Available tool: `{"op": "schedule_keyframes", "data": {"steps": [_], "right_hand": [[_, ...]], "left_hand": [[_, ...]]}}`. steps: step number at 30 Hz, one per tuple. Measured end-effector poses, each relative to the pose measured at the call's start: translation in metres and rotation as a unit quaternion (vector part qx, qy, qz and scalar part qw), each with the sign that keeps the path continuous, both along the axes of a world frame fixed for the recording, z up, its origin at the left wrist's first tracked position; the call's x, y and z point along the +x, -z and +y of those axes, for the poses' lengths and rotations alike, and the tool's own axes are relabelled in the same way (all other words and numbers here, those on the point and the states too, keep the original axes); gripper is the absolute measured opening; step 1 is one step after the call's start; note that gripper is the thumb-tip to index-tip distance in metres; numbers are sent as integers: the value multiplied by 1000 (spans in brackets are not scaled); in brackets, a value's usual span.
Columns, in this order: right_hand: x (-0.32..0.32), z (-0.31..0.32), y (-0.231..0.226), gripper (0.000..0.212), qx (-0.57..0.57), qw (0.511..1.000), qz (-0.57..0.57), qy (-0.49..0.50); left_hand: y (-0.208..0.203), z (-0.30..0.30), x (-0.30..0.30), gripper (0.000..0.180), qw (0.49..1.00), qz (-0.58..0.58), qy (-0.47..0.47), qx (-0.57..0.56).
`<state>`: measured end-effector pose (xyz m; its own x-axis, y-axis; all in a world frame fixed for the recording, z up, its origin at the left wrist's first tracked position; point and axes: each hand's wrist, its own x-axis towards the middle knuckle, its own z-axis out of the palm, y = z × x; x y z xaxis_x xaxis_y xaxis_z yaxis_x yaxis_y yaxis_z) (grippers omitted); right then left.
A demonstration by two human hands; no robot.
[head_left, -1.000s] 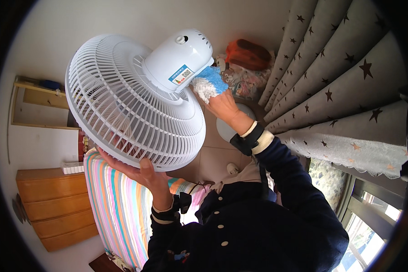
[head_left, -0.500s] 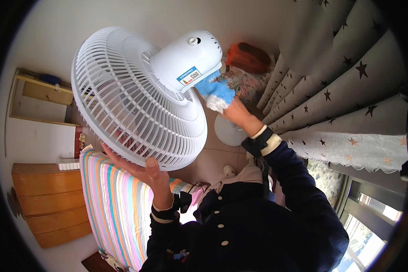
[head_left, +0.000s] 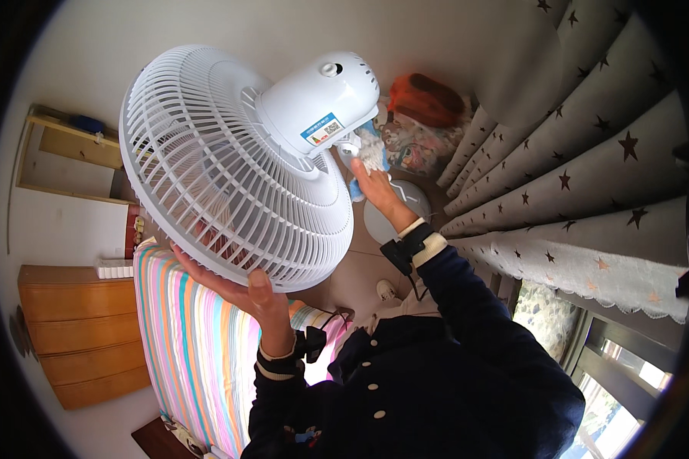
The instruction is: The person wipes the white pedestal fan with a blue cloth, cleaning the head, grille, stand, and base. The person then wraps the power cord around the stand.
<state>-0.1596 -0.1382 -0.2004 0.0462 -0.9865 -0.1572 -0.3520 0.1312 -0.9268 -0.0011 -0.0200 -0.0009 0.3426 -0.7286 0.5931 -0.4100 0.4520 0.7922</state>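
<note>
A white electric fan (head_left: pixel 237 168) fills the left and middle, its round grille tilted and its motor housing (head_left: pixel 321 96) towards the upper right. My left hand (head_left: pixel 253 291) grips the lower rim of the grille, thumb on the near side and fingers partly hidden behind the bars. Just below the motor housing, my right hand (head_left: pixel 377 191) is closed on a blue and white fluffy cloth (head_left: pixel 372 151) at the fan's neck. Part of the cloth and some fingertips are hidden there. The fan's round white base (head_left: pixel 398 218) shows on the floor beyond my right wrist.
An orange-red bag (head_left: pixel 427 99) and clear plastic bags (head_left: pixel 421 145) lie by the wall. Star-patterned grey curtains (head_left: pixel 574 176) hang at the right, above a window (head_left: pixel 608 405). To the left are a bed with a striped cover (head_left: pixel 195 336) and a wooden drawer chest (head_left: pixel 80 336).
My right hand and the cloth have moved down and slightly left along the fan's neck, uncovering the joint under the motor housing. My left hand keeps its hold on the grille.
</note>
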Motion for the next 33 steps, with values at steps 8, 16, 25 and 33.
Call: {"op": "schedule_keyframes", "data": {"steps": [8, 16, 25, 33], "right_hand": [[7, 27, 29, 78, 29, 988, -134, 75], [12, -5, -9, 65, -269, 957, -105, 22], [9, 37, 15, 72, 139, 976, -166, 34], [8, -7, 34, 91, 86, 952, -268, 121]], "left_hand": [[0, -3, 6, 104, 999, -29, -6, -27], [4, -10, 4, 105, 999, -8, 22, -47], [4, -6, 1, 102, 999, -2, 20, -36], [5, -4, 4, 106, 999, -26, -17, 12]]}}
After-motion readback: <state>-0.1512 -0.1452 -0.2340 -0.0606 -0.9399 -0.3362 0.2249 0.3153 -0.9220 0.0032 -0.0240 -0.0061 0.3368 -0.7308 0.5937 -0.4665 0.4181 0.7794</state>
